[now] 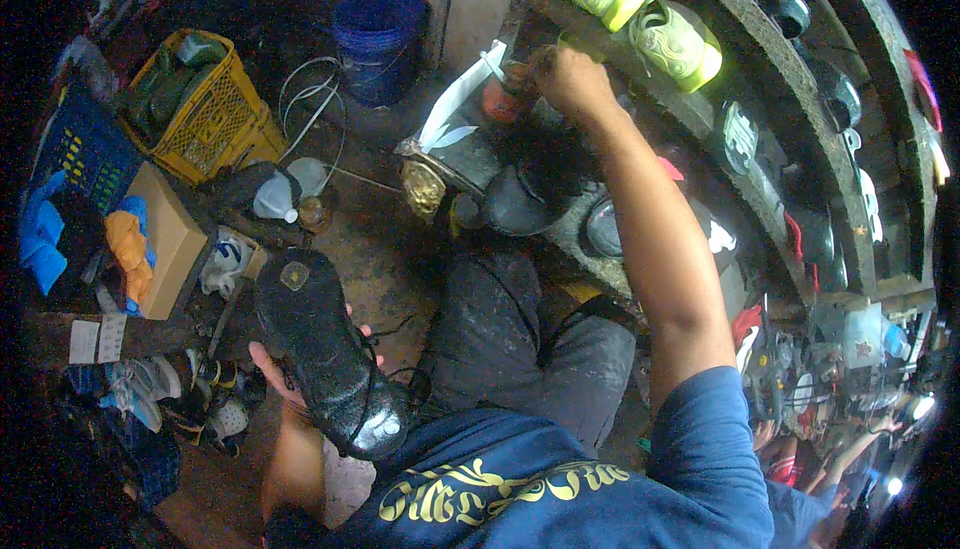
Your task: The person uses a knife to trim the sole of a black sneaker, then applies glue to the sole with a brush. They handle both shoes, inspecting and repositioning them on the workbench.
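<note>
- My left hand (283, 377) cradles a black lace-up shoe (325, 359) from below, thumb along one edge and fingertips curled around the other; the shoe is above my left thigh, its glossy end toward my shirt (510, 494).
- My right hand (572, 81) is bent at the wrist and reaches out near a reddish-orange container (503, 102). I cannot tell whether its fingers pinch anything, because they are turned away and dim.
- As I judge it, work on this shoe is under way, not finished: it is in my grip, not set down, and its laces (385, 334) hang loose.
- One end shines while the rest looks duller. That may be a coating only partly applied, or just the light; I cannot tell which.
- If it is a coating, the duller stretch would be what is left.
- Pale sneakers with yellow-green soles (678, 44) sit beyond my right hand, untouched.
</note>
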`<control>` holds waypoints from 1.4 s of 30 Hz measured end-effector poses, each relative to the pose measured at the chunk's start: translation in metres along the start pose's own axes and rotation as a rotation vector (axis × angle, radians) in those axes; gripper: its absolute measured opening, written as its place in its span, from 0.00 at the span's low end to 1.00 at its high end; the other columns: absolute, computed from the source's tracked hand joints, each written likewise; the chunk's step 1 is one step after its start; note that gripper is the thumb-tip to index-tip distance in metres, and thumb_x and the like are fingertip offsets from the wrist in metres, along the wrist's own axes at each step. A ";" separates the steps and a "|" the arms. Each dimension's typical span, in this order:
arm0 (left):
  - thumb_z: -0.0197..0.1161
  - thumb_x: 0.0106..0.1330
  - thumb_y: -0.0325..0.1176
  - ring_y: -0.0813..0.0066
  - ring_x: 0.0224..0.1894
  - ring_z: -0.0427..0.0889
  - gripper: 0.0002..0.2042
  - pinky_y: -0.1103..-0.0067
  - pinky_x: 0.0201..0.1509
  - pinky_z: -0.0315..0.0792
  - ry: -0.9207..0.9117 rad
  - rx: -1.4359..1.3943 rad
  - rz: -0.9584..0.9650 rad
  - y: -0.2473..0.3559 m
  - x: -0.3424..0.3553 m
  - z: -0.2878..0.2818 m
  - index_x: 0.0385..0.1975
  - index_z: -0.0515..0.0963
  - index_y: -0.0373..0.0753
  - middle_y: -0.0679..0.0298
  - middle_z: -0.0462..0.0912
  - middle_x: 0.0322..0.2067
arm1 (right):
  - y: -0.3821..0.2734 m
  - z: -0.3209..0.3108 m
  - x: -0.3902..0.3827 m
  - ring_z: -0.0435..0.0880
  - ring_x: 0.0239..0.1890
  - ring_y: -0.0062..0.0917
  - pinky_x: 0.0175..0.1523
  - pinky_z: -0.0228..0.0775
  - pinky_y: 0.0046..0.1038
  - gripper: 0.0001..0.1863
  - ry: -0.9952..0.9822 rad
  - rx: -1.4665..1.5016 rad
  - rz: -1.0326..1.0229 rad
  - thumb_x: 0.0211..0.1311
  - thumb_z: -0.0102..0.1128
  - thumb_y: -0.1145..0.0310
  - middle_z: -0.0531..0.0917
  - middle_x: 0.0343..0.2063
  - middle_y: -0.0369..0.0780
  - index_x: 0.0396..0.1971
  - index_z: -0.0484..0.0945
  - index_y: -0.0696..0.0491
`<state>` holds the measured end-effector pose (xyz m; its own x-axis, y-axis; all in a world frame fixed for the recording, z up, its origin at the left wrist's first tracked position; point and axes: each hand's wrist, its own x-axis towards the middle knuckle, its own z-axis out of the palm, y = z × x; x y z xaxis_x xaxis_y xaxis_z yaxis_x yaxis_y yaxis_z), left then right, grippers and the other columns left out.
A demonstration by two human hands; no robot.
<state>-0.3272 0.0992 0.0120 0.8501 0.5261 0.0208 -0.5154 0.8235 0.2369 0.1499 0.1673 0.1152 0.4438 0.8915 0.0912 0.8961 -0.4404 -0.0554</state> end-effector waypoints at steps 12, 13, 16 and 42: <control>0.67 0.55 0.54 0.52 0.61 0.75 0.48 0.59 0.66 0.68 0.285 0.499 0.108 0.024 0.007 -0.022 0.72 0.53 0.37 0.47 0.68 0.65 | 0.005 0.014 -0.023 0.85 0.45 0.45 0.54 0.72 0.43 0.16 0.459 0.167 0.062 0.65 0.56 0.56 0.87 0.39 0.47 0.46 0.83 0.48; 0.71 0.52 0.50 0.52 0.62 0.74 0.50 0.60 0.67 0.68 0.315 0.555 0.068 0.031 0.007 -0.015 0.73 0.52 0.36 0.47 0.68 0.65 | 0.008 0.015 -0.026 0.85 0.46 0.44 0.54 0.72 0.42 0.17 0.446 0.161 0.086 0.65 0.56 0.56 0.87 0.41 0.46 0.46 0.83 0.48; 0.79 0.46 0.39 0.53 0.65 0.71 0.55 0.62 0.70 0.64 0.488 0.809 0.009 0.052 0.015 0.010 0.73 0.48 0.35 0.49 0.67 0.65 | 0.014 0.020 -0.024 0.85 0.49 0.41 0.56 0.72 0.38 0.19 0.433 0.162 0.084 0.65 0.56 0.54 0.86 0.45 0.44 0.49 0.83 0.48; 0.82 0.41 0.36 0.58 0.71 0.64 0.50 0.68 0.75 0.56 0.250 2.116 0.035 0.103 0.007 0.092 0.68 0.62 0.35 0.53 0.67 0.67 | -0.064 -0.051 -0.116 0.81 0.47 0.26 0.53 0.72 0.28 0.21 0.278 1.509 0.074 0.69 0.60 0.61 0.82 0.45 0.42 0.53 0.77 0.62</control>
<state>-0.3645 0.1680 0.1261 0.7250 0.6887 -0.0064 0.4933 -0.5128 0.7027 0.0414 0.0872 0.1587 0.6267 0.7504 0.2103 0.1052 0.1859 -0.9769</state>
